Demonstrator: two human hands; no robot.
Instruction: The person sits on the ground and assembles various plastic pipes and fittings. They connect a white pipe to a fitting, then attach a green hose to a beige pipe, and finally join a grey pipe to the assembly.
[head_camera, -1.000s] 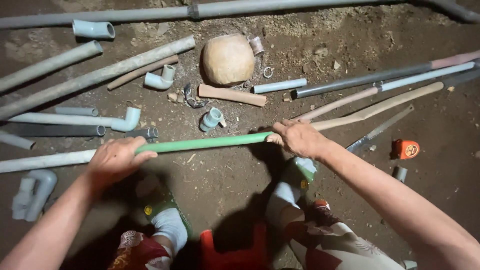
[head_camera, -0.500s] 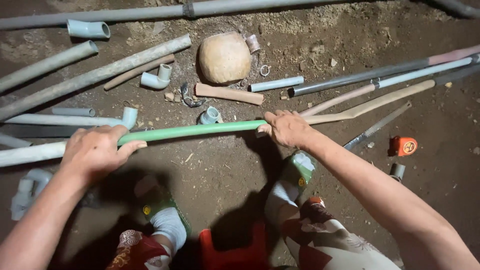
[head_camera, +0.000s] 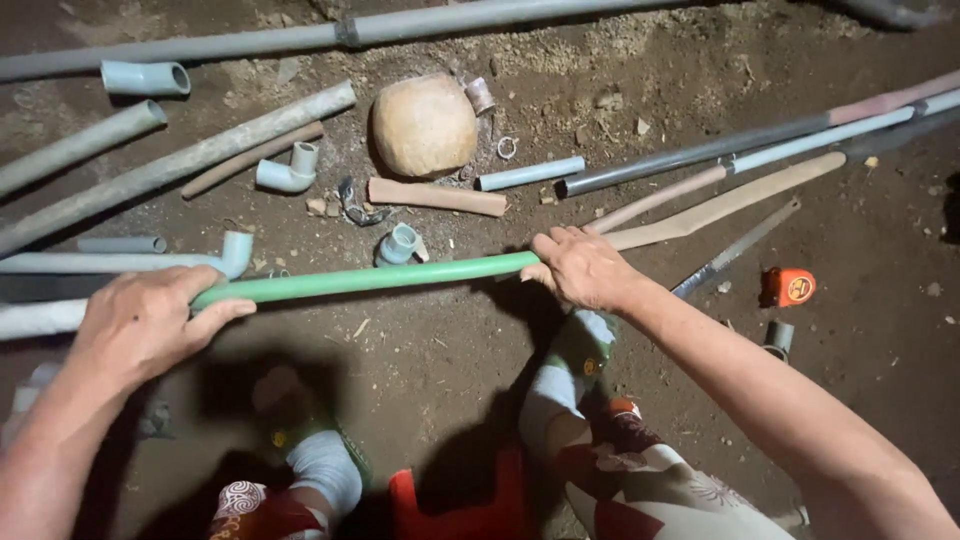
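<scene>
- A green pipe (head_camera: 365, 279) runs nearly level across the middle of the frame, held off the dirt floor (head_camera: 450, 350) by both hands.
- The left hand (head_camera: 150, 320), at lower left, is clenched around the pipe's left end, thumb lying along its underside.
- The right hand (head_camera: 580, 268), just right of centre, is clenched over the pipe's right end, fingers folded over the top.
- Just above the green pipe lie a small grey fitting (head_camera: 398, 244) and a grey pipe with an elbow end (head_camera: 130, 262), near it but apart.
- Further up, a round tan stone (head_camera: 424, 124) rests beside a short brown tube (head_camera: 437, 196) and a short pale blue pipe piece (head_camera: 530, 173).
- A white elbow fitting (head_camera: 288, 172) lies left of the stone, below a long dirty grey pipe (head_camera: 190, 160).
- At right, an orange tape measure (head_camera: 790, 286) sits on the floor, beside a saw blade (head_camera: 735, 248).
</scene>
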